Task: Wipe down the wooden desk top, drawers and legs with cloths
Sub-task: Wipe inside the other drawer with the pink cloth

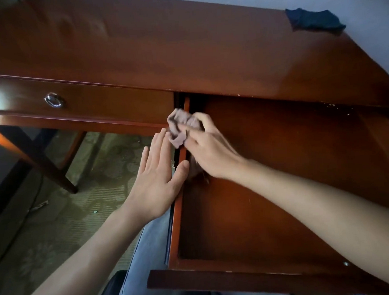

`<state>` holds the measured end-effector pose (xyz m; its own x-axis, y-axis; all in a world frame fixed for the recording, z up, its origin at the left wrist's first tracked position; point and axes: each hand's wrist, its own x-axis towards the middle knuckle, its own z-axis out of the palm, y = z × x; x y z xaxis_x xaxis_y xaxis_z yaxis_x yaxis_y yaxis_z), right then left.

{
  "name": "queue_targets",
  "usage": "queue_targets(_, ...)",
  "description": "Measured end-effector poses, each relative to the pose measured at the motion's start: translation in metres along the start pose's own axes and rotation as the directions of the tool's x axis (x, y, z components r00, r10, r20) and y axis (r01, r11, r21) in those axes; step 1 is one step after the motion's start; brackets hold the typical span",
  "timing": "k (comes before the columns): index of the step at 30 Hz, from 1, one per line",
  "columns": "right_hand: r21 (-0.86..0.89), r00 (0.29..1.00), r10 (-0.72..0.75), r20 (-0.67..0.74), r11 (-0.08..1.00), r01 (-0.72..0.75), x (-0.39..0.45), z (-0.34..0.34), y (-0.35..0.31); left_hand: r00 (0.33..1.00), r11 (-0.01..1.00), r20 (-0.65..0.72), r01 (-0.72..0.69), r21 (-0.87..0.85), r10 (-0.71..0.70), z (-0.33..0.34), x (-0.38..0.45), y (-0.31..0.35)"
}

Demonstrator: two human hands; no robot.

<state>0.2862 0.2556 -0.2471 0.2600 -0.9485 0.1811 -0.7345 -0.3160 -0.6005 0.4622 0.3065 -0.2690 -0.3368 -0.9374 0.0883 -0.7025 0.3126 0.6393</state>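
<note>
The reddish wooden desk (182, 47) fills the view. Its right drawer (271, 176) is pulled far out, with a bare wooden bottom. My right hand (208, 148) grips a crumpled pinkish-brown cloth (180, 127) and presses it on the top of the drawer's left side wall, close to the desk front. My left hand (159, 179) lies flat with straight fingers against the outside of that same wall, the thumb resting on its rim. A dark blue cloth (313, 20) lies on the far right corner of the desk top.
The left drawer (82, 102) is closed, with a round metal ring pull (54, 100). A slanted desk leg (40, 162) stands on patterned carpet (78, 213) at left. A grey-blue trouser leg (148, 254) is below the open drawer. A pale wall is behind the desk.
</note>
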Motion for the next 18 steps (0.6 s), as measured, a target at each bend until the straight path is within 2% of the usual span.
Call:
queue_targets(5,0.075,0.981,0.138,-0.139,0.989,-0.128,0.076,0.012,0.025,1.000,1.000,0.020,0.015,0.016,-0.015,0.000,-0.003,0.001)
queue_targets(8,0.092,0.968,0.172,-0.182,0.983,-0.158,0.078,0.019,0.026,0.999,1.000,0.027,0.020,0.010,-0.020,0.000,-0.004,0.001)
queue_targets(12,0.043,0.983,0.051,-0.176,0.998,-0.044,0.020,0.014,0.010,0.999,1.000,0.041,0.009,0.004,-0.009,0.003,-0.004,-0.001)
queue_targets(15,0.074,0.993,-0.084,-0.089,0.993,0.090,-0.030,0.005,-0.002,0.999,0.999,0.042,-0.018,-0.034,0.020,0.003,-0.002,-0.001)
queue_targets(18,0.002,0.995,-0.080,-0.060,0.997,0.080,-0.020,-0.002,0.000,0.999,0.999,0.044,-0.022,-0.027,0.023,0.002,-0.001,-0.001)
